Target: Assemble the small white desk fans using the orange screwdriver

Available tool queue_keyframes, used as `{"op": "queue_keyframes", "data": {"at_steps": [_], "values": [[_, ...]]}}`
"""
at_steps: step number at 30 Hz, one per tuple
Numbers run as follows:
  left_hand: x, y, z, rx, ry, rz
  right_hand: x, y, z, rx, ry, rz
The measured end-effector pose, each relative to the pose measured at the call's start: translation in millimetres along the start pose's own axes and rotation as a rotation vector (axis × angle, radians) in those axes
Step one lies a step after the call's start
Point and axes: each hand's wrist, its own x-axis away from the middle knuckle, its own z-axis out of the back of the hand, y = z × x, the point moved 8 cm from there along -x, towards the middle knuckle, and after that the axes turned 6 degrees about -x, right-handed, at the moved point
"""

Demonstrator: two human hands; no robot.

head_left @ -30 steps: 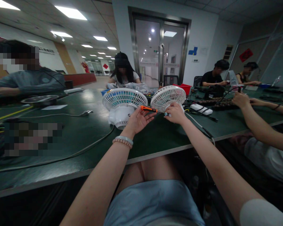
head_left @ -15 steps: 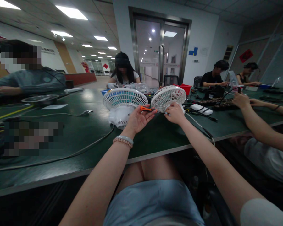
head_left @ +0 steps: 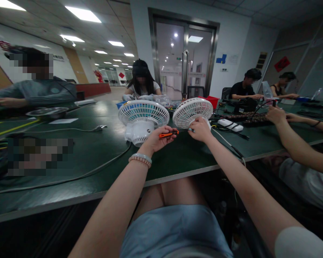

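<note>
My left hand (head_left: 159, 139) is closed around the orange-and-black handle of a screwdriver (head_left: 168, 134). The thin shaft points right, toward my right hand (head_left: 200, 129). The fingers of that hand are pinched at a small pale and teal piece (head_left: 191, 130) by the shaft's tip; its kind is too small to make out. Right behind my right hand stands a white fan (head_left: 191, 110) with a round grille, its lower part partly covered by the hand. A second white fan (head_left: 140, 130), with a vented motor housing facing me, is left of and behind my left hand.
A grey cable (head_left: 97, 171) crosses the green table (head_left: 110, 136) from the left fan. A plug (head_left: 101, 127) lies farther left. To the right are a white power adapter (head_left: 230, 125) and a neighbour's hand (head_left: 276, 115). A red bin (head_left: 213, 101) stands behind.
My left hand has turned, and its fingers, more open before, are now curled around the screwdriver handle. The handle's angle has shifted. My right hand stays nearly in place.
</note>
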Motion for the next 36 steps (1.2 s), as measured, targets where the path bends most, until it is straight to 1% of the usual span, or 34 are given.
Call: {"op": "queue_keyframes", "data": {"at_steps": [5,10,12,15,19,27,31,36], "values": [[3,-1,5.2,-0.153,-0.003,0.081,0,1,-1,-0.004,-0.001,0.009],[0,-12,12.1,-0.336,0.032,0.206,-1,2,-2,-0.01,0.014,0.015],[0,-15,12.2,-0.364,0.032,0.235,-1,2,-2,-0.012,0.007,0.012],[-1,-19,9.6,-0.37,0.002,0.245,-1,3,-4,-0.012,-0.002,0.006],[-3,-24,7.7,-0.424,-0.026,0.229,-1,3,-4,-0.007,-0.003,0.004],[-12,-27,12.5,-0.616,0.002,0.112,0,3,-3,-0.012,-0.01,-0.006],[-16,-25,15.3,-0.761,0.007,0.058,0,4,-3,-0.017,-0.01,-0.006],[-17,-19,17.0,-0.971,0.026,0.003,0,4,-2,-0.022,0.005,0.005]]}}
